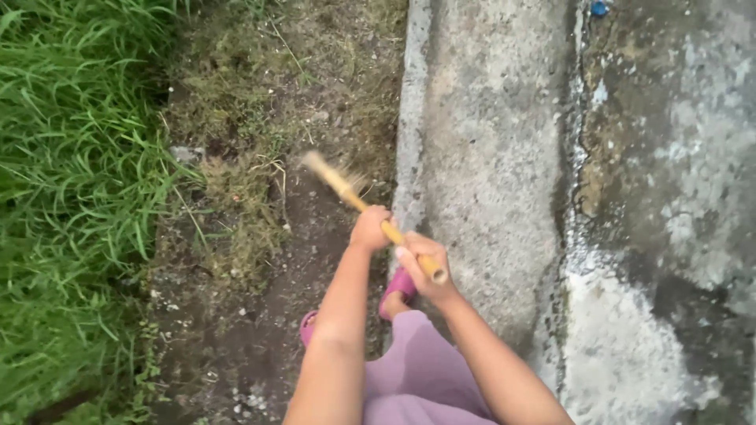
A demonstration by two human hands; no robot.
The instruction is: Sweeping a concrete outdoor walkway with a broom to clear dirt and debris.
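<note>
Bare dirt strip between grass and concrete curb: I see both hands clenched on a yellow stick slanting up-left, left hand nearer its blurred frayed tip, right hand at the butt.

A strip of bare soil runs up the middle, with tall grass along its left side and a concrete kerb along its right. Beyond the kerb, further right, lies a slab. Over the soil's right edge the left hand sits ahead of the right hand on one stick (its far end blurred). Two sandals stand on the soil behind the hands.
</note>
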